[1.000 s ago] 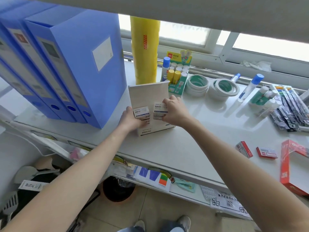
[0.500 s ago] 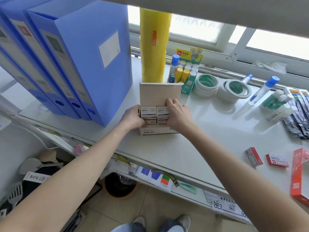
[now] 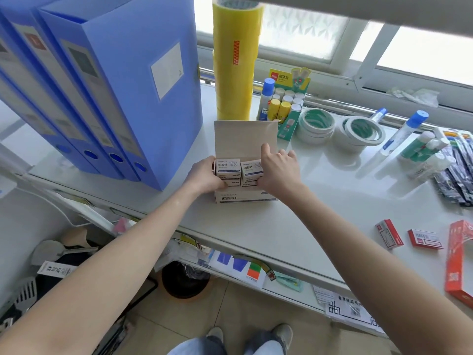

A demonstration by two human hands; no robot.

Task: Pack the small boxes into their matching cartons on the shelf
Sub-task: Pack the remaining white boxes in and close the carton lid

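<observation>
Your carton (image 3: 243, 197) reads 回形针 on its front wall, and the small boxes (image 3: 228, 167) inside carry the same word, 2 across. It stands near the front edge of the shelf (image 3: 307, 208), with bare room to its right. Your left hand (image 3: 204, 175) curls around the left stack. Your right hand (image 3: 279, 170), fingers spread, presses the right one, thumb on the raised flap (image 3: 243, 139).

Matt cardboard carton (image 3: 245, 139), glossy blue plastic file boxes (image 3: 133, 80), smooth white shelf (image 3: 320, 201).
</observation>
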